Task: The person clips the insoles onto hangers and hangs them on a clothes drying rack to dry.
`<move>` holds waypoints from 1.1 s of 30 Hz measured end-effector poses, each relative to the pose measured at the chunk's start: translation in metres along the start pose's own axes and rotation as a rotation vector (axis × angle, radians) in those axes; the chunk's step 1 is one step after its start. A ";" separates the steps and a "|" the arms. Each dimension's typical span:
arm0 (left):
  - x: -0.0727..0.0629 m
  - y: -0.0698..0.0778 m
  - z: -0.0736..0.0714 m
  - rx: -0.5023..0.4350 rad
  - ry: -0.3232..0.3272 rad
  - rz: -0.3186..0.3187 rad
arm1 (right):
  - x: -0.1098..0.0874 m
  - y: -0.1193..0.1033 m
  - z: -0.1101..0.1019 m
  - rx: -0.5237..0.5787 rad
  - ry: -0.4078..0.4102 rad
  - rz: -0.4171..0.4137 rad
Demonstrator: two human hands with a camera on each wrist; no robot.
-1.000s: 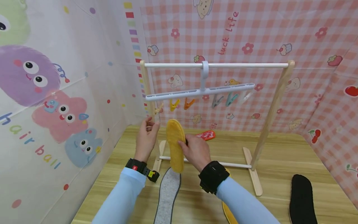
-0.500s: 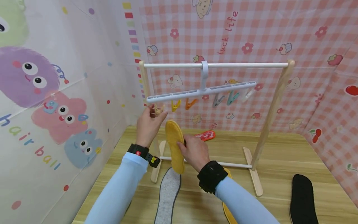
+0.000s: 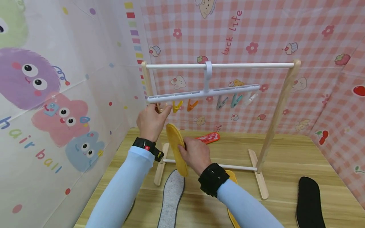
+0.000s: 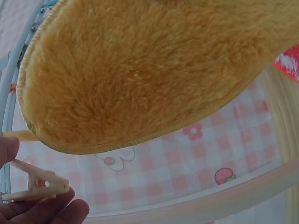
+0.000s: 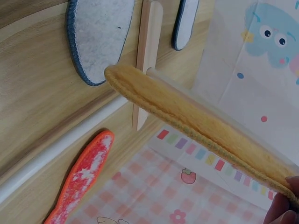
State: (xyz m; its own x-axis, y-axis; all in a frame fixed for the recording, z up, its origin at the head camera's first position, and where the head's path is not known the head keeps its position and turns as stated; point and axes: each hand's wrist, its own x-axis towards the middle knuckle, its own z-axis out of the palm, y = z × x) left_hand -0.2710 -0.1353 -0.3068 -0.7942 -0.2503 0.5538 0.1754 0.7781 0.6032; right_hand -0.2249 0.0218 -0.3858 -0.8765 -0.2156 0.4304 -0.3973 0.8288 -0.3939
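Note:
My right hand grips a fuzzy yellow insole by its edge, holding it upright and slightly tilted in front of the rack. Just to its left, under the left end of a white hanger, my left hand pinches a beige clothespin between thumb and fingers. In the left wrist view the insole's furry face fills the upper part, its rounded end close to the clothespin. A yellow clothespin and an orange clothespin hang beside it on the hanger.
The hanger hooks onto the white bar of a wooden rack. Grey, teal and clear clothespins hang on its right half. On the table lie a grey insole, a black insole, a red insole and another yellow insole.
My left hand has risen to the hanger's left end and now pinches the beige clothespin. The yellow insole has turned more edge-on and shifted slightly left in my right hand.

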 end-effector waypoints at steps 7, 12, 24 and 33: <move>0.000 0.002 0.001 0.025 0.002 0.027 | 0.002 -0.005 0.000 -0.006 0.003 -0.004; -0.002 0.004 0.001 0.018 -0.014 0.047 | 0.003 -0.007 0.001 -0.027 0.029 -0.012; -0.005 0.010 0.006 0.011 0.033 0.101 | 0.003 -0.008 0.003 -0.101 0.126 0.000; -0.007 0.012 0.008 0.026 0.053 0.107 | 0.007 -0.015 0.004 -0.124 0.199 -0.014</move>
State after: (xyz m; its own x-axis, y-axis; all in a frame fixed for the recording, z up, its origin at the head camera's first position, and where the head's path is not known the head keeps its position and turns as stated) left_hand -0.2682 -0.1194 -0.3074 -0.7398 -0.1941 0.6442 0.2421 0.8166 0.5240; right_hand -0.2263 0.0061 -0.3804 -0.7954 -0.1312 0.5917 -0.3615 0.8863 -0.2894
